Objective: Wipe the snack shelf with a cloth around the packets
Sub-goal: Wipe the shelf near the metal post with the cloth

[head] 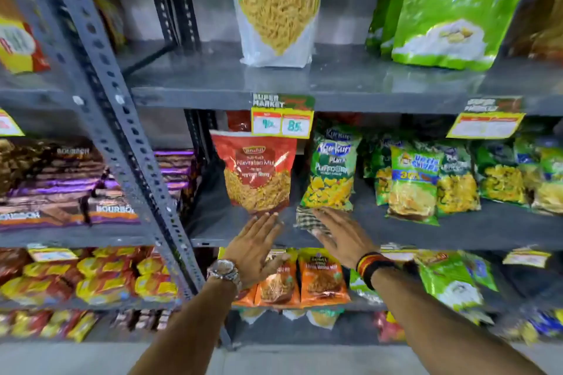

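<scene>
I see the right hand, fingers flat, pressing the checked cloth on the shelf near its front edge, below the green packet. The left hand, fingers straight, touches the red packet. Wiped and unwiped areas look alike, possibly through blur, so I cannot determine progress.

A slotted grey upright is slanting across the left side. Beyond it, Bourbon biscuit packs are lying stacked, with yellow-and-red packs sitting a level below. On the upper shelf a green-topped sev bag is standing upright, well apart from large green bags at the right. A yellow price tag is hanging from that shelf's edge, and a second tag is hanging further right. Orange pouches are standing on the lowest level in view.
</scene>
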